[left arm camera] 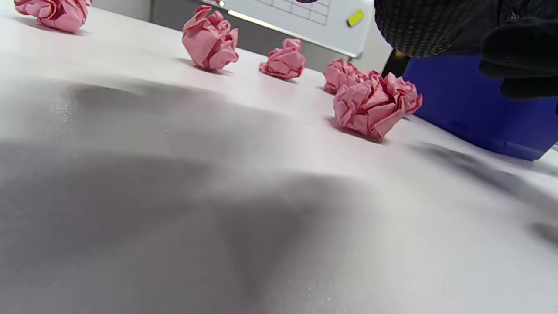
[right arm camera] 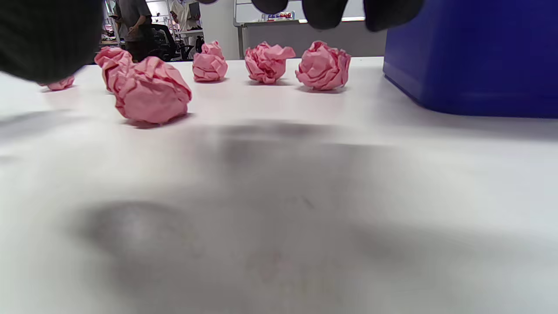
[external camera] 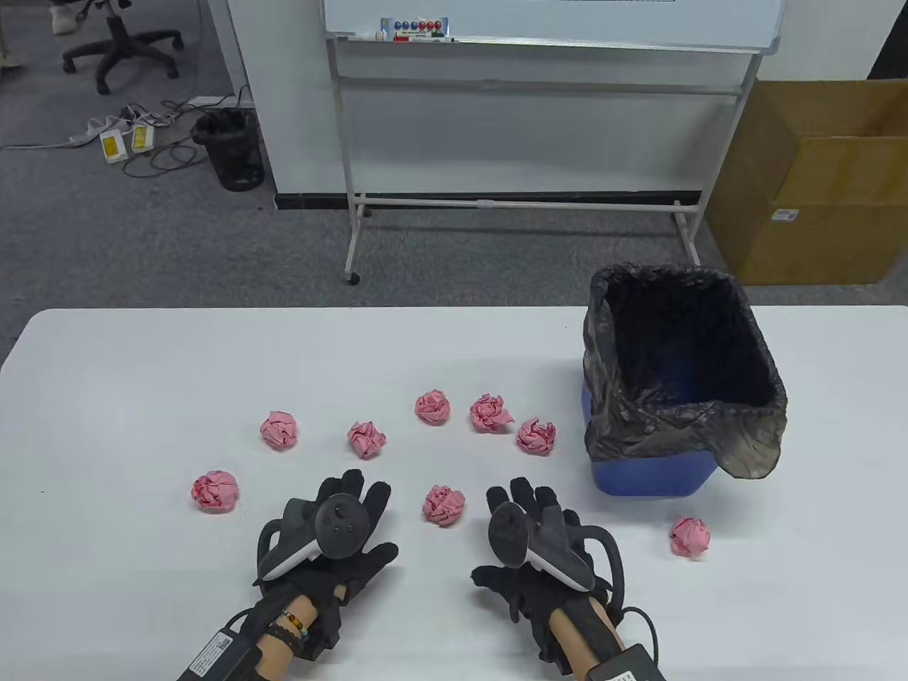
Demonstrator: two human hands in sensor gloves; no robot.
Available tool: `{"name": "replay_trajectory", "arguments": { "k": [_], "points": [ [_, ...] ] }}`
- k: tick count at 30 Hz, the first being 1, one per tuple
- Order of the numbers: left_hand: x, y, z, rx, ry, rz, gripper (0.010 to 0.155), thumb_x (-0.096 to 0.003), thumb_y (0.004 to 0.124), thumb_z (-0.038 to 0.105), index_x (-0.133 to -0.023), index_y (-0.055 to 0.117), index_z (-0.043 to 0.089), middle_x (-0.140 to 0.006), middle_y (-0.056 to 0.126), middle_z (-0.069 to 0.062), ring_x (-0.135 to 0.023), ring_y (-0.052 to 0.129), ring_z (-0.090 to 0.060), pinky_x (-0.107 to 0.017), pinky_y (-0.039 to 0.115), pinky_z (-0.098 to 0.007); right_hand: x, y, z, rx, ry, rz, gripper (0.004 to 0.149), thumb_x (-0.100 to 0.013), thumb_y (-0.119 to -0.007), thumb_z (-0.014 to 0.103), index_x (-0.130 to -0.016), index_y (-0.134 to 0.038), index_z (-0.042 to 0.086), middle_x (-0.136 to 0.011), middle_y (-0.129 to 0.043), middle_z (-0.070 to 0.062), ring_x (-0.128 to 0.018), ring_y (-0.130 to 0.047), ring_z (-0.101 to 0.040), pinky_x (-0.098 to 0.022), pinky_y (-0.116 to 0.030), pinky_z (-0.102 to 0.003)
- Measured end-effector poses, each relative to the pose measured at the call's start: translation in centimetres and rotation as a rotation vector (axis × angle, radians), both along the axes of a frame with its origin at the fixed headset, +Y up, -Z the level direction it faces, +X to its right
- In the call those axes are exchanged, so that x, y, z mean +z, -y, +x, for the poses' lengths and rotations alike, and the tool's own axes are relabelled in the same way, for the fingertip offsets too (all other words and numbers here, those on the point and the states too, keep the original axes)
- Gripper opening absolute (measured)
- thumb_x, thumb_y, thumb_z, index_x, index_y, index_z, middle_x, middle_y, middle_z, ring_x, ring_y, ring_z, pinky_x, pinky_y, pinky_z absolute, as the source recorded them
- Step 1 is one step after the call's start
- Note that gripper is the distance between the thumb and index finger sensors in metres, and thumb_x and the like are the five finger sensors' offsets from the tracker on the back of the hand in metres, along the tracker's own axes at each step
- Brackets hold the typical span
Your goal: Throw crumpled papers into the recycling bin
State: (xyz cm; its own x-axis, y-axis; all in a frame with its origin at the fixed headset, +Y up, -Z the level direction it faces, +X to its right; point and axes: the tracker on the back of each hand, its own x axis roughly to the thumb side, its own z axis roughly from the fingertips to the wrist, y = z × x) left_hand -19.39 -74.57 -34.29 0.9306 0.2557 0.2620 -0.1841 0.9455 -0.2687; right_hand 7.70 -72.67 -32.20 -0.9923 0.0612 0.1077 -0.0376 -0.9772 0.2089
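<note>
Several pink crumpled paper balls lie on the white table. One ball sits between my two hands; it also shows in the left wrist view and the right wrist view. Another ball lies right of my right hand, in front of the bin. The blue bin with a black liner stands at the right and looks empty. My left hand and right hand rest flat on the table, fingers spread, holding nothing.
A row of balls lies across the table's middle, with one ball at the far left. Behind the table stand a whiteboard on a wheeled frame, a cardboard box and a black floor bin.
</note>
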Motion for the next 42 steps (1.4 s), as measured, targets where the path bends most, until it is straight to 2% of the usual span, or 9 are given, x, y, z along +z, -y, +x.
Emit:
{"name": "replay_trajectory", "arguments": {
  "k": [12, 31, 42],
  "points": [
    [-0.1, -0.2, -0.3, -0.001, -0.017, 0.009, 0.083, -0.0481, 0.067, 0.057, -0.114, 0.027, 0.026, -0.121, 0.013, -0.019, -0.109, 0.021, -0.051, -0.073, 0.035, -0.072, -0.1, -0.1, 0.0, -0.013, -0.004, 0.007, 0.100, -0.030, -0.075, 0.069, -0.108, -0.021, 0.036, -0.121, -0.023, -0.002, -0.114, -0.034, -0.036, -0.078, -0.043, -0.059],
    [-0.6, -1.1, -2.6, 0.020, -0.108, 0.045, 0.082, -0.0479, 0.067, 0.057, -0.114, 0.029, 0.026, -0.121, 0.015, -0.019, -0.109, 0.022, -0.051, -0.073, 0.035, -0.072, 0.2, -0.8, -0.1, -0.042, -0.018, 0.053, 0.099, -0.030, -0.075, 0.069, -0.108, -0.024, 0.035, -0.121, -0.024, -0.003, -0.114, -0.036, -0.036, -0.078, -0.044, -0.058],
    [-1.2, -2.7, -6.4, 0.045, -0.305, 0.122, 0.083, -0.0478, 0.069, 0.057, -0.114, 0.031, 0.025, -0.122, 0.018, -0.020, -0.110, 0.025, -0.051, -0.073, 0.037, -0.072, 0.6, -0.9, -0.4, -0.041, -0.039, 0.060, 0.099, -0.030, -0.075, 0.069, -0.108, -0.025, 0.035, -0.121, -0.025, -0.003, -0.114, -0.037, -0.037, -0.078, -0.045, -0.058]
  ]
}}
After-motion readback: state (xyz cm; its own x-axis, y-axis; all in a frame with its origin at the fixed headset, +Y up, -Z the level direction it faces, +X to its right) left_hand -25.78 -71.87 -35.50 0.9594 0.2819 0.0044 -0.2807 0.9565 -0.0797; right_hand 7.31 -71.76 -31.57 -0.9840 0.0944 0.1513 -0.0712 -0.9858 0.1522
